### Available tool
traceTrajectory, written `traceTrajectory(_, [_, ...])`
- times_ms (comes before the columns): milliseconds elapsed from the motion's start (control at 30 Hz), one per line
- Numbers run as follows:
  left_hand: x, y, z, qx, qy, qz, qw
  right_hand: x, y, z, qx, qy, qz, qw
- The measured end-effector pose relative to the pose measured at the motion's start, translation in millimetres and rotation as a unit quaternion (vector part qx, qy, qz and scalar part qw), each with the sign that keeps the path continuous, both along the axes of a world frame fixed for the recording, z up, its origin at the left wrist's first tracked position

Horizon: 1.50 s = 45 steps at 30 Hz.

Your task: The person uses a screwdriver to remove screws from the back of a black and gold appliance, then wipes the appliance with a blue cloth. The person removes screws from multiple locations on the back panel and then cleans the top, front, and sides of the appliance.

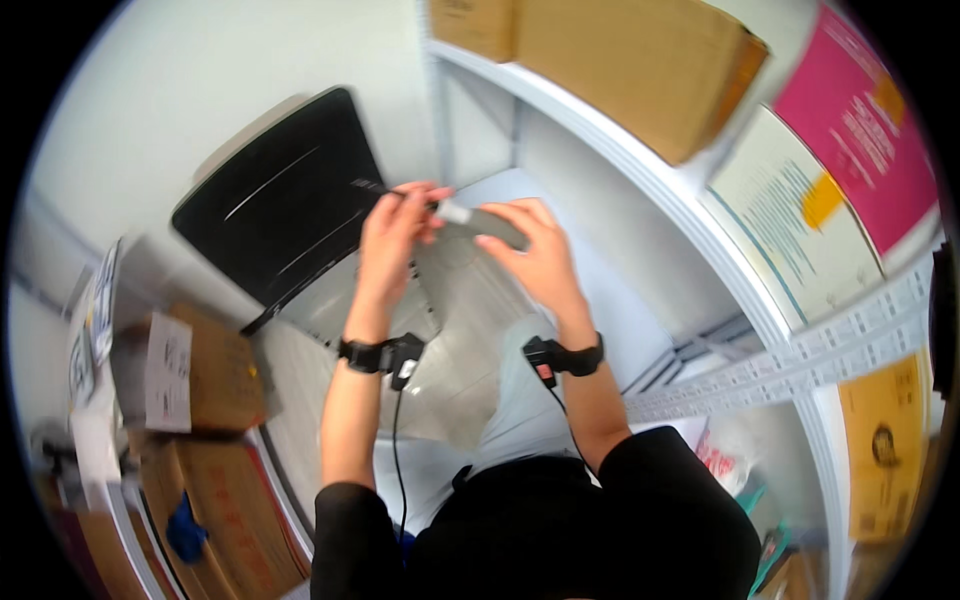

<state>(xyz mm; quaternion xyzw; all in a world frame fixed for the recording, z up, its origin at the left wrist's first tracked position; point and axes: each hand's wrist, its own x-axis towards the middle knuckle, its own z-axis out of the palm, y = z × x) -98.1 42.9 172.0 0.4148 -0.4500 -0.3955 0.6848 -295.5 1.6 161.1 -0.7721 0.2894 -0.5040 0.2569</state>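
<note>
Both hands meet in the middle of the head view around a slim tool with a grey handle (498, 228), a pale collar and a thin dark end; blur hides its exact kind. My right hand (545, 262) is wrapped round the grey handle, thumb on the near side. At the dark end, my left hand (386, 245) is closed with its fingers bunched together, pinching it. The tool lies roughly level, tilted up toward the left. Black straps with small wired boxes circle both wrists.
A black-backed chair (285, 195) stands ahead to the left. White shelving (640, 135) curves along the right, carrying a large cardboard box (620, 70), a magenta box (860, 125) and a yellow box (885, 450). More cardboard boxes (225, 370) are stacked at the left.
</note>
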Motion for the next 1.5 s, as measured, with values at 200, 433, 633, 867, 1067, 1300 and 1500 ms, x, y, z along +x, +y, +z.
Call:
traceTrajectory(200, [-3.4, 31.0, 8.1, -0.026, -0.104, 0.051, 0.993, 34.2, 12.8, -3.0, 0.077, -0.032, 0.140, 0.987])
traceTrajectory(433, [-9.0, 90.9, 73.9, -0.001, -0.177, 0.169, 0.970, 59.6, 33.9, 40.2, 0.114, -0.081, 0.256, 0.957])
traceTrajectory(633, [24.9, 148.2, 88.2, 0.065, -0.234, 0.323, 0.915, 119.1, 77.3, 43.0, 0.200, -0.104, 0.373, 0.900])
traceTrajectory(867, [104.2, 202.8, 62.9, 0.064, -0.147, 0.456, 0.875, 215.8, 132.9, 40.6, 0.291, -0.043, 0.489, 0.821])
traceTrajectory(1067, [167.9, 220.3, 52.8, 0.110, -0.129, 0.499, 0.850, 294.4, 139.4, 19.7, 0.369, -0.002, 0.575, 0.730])
traceTrajectory(1300, [207.8, 246.8, 143.7, 0.115, -0.148, 0.554, 0.811, 347.9, 160.1, 118.0, 0.381, 0.039, 0.600, 0.702])
traceTrajectory(1500, [236.4, 346.5, 275.9, 0.157, -0.207, 0.616, 0.744, 415.8, 250.8, 246.6, 0.371, 0.038, 0.677, 0.635])
